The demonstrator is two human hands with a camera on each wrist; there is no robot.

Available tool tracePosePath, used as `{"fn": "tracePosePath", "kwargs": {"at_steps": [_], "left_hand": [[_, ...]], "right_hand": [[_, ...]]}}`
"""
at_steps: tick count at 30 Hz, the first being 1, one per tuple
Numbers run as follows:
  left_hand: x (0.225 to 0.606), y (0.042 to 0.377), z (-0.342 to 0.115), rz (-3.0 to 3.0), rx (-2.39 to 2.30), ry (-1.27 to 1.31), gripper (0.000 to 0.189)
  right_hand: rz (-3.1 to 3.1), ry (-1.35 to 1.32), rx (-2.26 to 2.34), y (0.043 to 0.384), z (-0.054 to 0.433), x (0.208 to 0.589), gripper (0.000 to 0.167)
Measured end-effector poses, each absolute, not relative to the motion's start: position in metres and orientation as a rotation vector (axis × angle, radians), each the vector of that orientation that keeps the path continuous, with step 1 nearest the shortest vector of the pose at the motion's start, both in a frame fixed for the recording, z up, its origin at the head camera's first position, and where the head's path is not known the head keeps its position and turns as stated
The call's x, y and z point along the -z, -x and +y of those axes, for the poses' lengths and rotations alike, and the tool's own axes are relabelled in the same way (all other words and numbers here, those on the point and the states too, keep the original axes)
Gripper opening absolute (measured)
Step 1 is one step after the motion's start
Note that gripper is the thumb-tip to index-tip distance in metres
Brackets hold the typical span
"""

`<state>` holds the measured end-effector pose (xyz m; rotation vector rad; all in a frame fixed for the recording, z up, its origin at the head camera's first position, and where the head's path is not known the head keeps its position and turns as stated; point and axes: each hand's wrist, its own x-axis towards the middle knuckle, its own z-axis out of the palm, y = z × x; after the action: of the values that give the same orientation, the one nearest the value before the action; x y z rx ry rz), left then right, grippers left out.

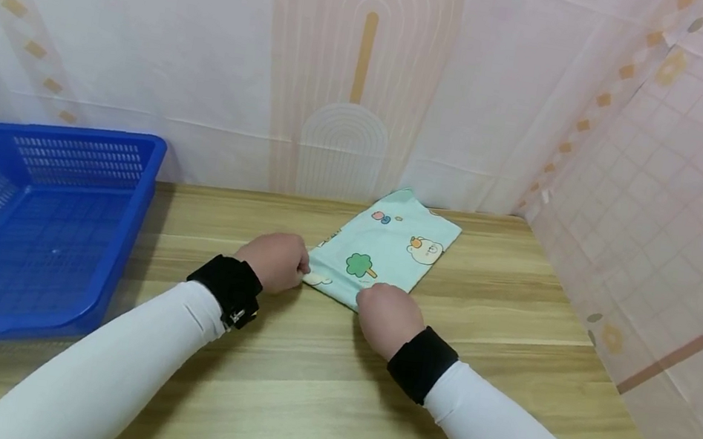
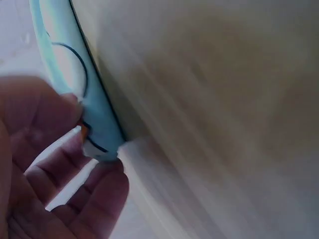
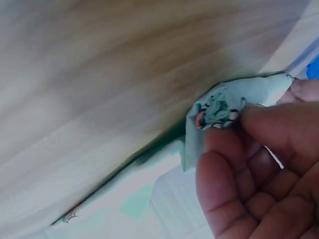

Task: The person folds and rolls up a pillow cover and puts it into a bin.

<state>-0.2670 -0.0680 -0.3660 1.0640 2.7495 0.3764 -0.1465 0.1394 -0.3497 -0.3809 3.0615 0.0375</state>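
Note:
A mint-green cloth (image 1: 389, 236) printed with a tree and a bear lies on the wooden table, its near edge folded or rolled over. At the near left corner my left hand (image 1: 278, 262) grips the cloth; the left wrist view has thumb and fingers around the end of a rounded fold (image 2: 92, 99). My right hand (image 1: 390, 319) holds the near right end of the same edge. Seen from the right wrist, thumb and fingertips pinch a bunched, spiralled cloth end (image 3: 218, 109), while the flatter part (image 3: 144, 174) stretches away from the hand.
To the left stands a blue plastic basket (image 1: 145, 220) with slotted walls. A pale patterned sheet (image 1: 227, 44) hangs behind the table (image 1: 272, 403), and another wall covering (image 1: 682, 221) borders its right side.

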Motion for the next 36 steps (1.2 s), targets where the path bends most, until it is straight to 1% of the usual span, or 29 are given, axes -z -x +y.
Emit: {"fn": "tracePosePath", "kwargs": {"at_steps": [4,8,13,16,20,23,27,31,34,36], "left_hand": [[0.358,0.249,-0.078,2.724,-0.309,-1.061,0.009],[0.354,0.23,-0.087,2.721,-0.257,-1.015,0.004],[0.354,0.199,-0.098,2.746,-0.194,-1.01,0.017],[0.354,0.179,-0.104,2.761,-0.194,-1.045,0.026],[0.351,0.16,-0.109,2.779,-0.238,-1.141,0.035],[0.35,0.154,-0.11,2.778,-0.265,-1.209,0.038],[0.35,0.152,-0.107,2.757,-0.29,-1.224,0.036],[0.35,0.152,-0.105,2.724,-0.296,-1.169,0.03],[0.349,0.153,-0.104,2.69,-0.311,-1.099,0.027],[0.349,0.153,-0.103,2.675,-0.33,-1.05,0.025]], "right_hand": [[3.037,0.495,-0.04,0.144,0.142,0.349,0.013],[2.986,0.549,0.049,0.144,0.146,0.348,0.012],[2.95,0.653,0.162,0.14,0.148,0.35,0.014],[2.948,0.715,0.188,0.134,0.149,0.351,0.013],[2.934,0.763,0.152,0.121,0.148,0.348,0.014],[2.923,0.791,0.064,0.11,0.149,0.343,0.015],[2.921,0.803,-0.02,0.1,0.15,0.34,0.012],[2.914,0.775,0.035,0.095,0.153,0.338,0.013],[2.891,0.726,0.109,0.095,0.156,0.338,0.017],[2.867,0.672,0.157,0.096,0.157,0.339,0.016]]}}
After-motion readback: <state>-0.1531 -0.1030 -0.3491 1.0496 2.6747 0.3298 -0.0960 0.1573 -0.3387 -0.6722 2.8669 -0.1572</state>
